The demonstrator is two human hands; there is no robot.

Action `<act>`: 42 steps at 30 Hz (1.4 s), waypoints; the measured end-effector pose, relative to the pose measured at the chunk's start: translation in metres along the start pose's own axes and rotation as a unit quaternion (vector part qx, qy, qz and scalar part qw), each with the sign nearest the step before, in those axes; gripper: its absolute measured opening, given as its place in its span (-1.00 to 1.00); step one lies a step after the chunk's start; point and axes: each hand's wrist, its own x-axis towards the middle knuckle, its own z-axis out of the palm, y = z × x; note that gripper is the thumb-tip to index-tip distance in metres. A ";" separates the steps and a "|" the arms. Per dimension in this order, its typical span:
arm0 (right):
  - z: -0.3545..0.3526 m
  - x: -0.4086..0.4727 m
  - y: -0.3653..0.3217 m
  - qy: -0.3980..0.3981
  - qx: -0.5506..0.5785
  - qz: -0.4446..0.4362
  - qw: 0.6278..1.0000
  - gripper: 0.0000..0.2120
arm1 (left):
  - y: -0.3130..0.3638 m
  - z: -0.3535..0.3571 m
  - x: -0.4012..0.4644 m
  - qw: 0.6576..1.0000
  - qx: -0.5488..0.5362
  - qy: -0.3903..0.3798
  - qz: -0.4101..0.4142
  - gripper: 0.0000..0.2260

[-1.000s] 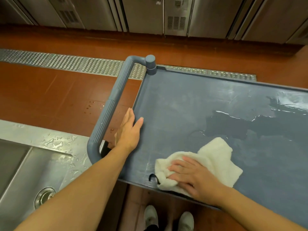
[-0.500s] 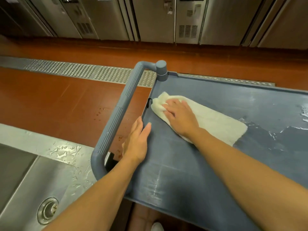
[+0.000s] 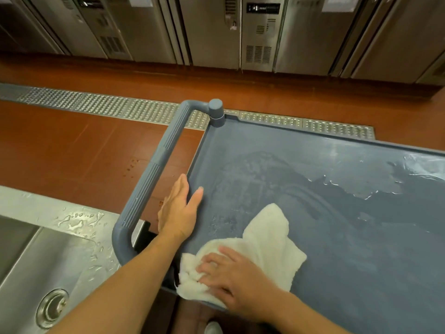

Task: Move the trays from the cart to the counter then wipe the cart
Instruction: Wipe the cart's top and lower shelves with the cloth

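The right hand (image 3: 231, 278) lay flat on a white cloth (image 3: 265, 247), its fingers spread and bent a little into the folds, pressing the cloth down at the near left corner of the cart (image 3: 337, 237). One bunched end of the cloth hung slightly over the cart's near edge; the other end fanned out toward the middle of the top. The left hand (image 3: 179, 210) rested on the cart's left edge, fingers straight and together along the outside of the raised lip, thumb laid on the inside of it, so the lip sat between thumb and palm without a tight grasp.

Just outside that hand ran the grey ribbed handle (image 3: 154, 179), a bar parallel to the left edge with a narrow gap between the two. The blue-grey top carried no trays; it showed dull wiped streaks near the cloth and a glossy wet patch (image 3: 397, 179) toward the far right. A low rim bounded the far and left edges.

To the left, below the handle, stood the steel desk with a sink (image 3: 48, 273), its rim beaded with water. Beyond the cart lay open red floor (image 3: 72, 150), a metal drain grate (image 3: 96, 104), and steel cabinet doors (image 3: 260, 32).
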 end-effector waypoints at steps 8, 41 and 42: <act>-0.025 -0.106 0.061 0.118 -0.093 0.236 0.960 -0.58 | 0.005 0.000 -0.012 1.000 0.012 0.003 -0.004 -0.19; -0.103 0.011 0.127 0.238 -0.097 0.307 0.916 -0.53 | 0.001 -0.003 -0.006 0.997 -0.070 -0.021 -0.003 -0.24; -0.122 0.026 0.147 0.247 -0.098 0.324 0.908 -0.56 | 0.002 -0.002 -0.005 0.997 -0.070 -0.020 -0.007 -0.23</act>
